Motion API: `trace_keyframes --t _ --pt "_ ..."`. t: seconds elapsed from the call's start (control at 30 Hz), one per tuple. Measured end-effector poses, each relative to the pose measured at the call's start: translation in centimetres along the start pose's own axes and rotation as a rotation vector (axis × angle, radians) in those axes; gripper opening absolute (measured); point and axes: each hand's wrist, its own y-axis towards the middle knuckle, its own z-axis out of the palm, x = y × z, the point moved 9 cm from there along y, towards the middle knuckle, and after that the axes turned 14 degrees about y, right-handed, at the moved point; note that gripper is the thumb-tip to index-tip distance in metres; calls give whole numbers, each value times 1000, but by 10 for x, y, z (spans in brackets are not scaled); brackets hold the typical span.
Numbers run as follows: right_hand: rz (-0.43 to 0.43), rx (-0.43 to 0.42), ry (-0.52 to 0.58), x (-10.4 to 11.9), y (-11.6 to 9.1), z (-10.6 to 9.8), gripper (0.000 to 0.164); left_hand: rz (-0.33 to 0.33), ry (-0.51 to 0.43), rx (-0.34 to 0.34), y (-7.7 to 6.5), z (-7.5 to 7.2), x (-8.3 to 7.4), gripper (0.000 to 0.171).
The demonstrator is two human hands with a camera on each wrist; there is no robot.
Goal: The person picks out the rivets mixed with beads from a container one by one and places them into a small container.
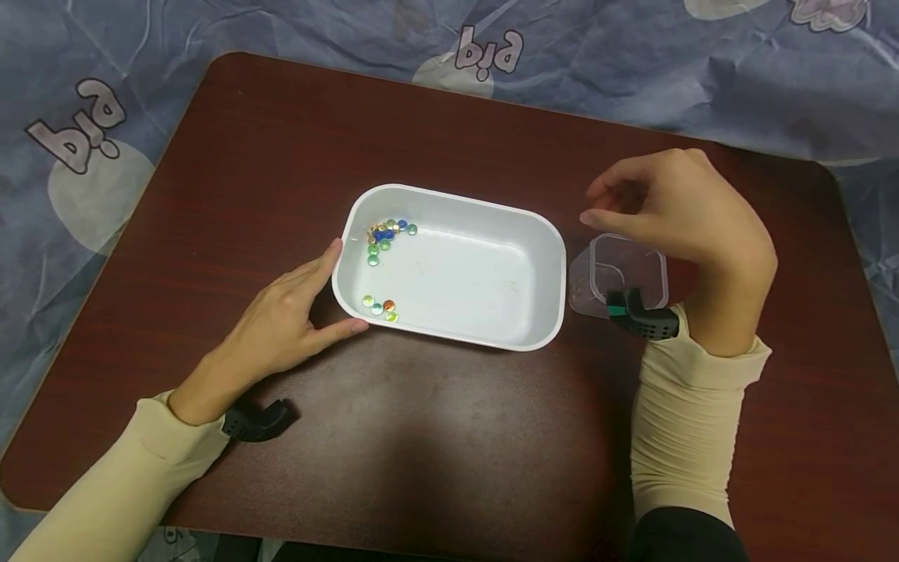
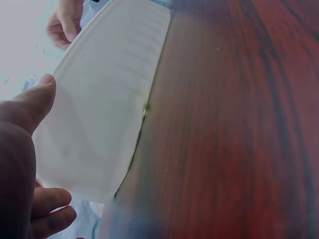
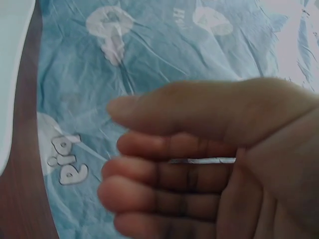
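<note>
My left hand rests against the left end of a white plastic tub, thumb along its front wall and fingers at its left side. In the left wrist view the thumb touches the tub's outer wall. Several coloured glass marbles cluster in the tub's far left corner, and another small group sits in the near left corner. To the right, my right hand hovers above a clear plastic container. Its fingers are loosely bent, with nothing visible between them in the right wrist view.
The tub and container stand on a dark reddish-brown table. A wrinkled blue-grey printed cloth lies beyond its far edge. Black wrist mounts stick out from both cream sleeves; the right one overlaps the clear container in the head view.
</note>
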Motion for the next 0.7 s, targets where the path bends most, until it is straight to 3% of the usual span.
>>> trace_keyframes --t 0.23,0.7 --pt "-96 -9 45 18 9 12 13 -3 7 11 0 1 1 98" --pt "-160 36 94 38 32 35 9 -8 8 18 0 1 1 98"
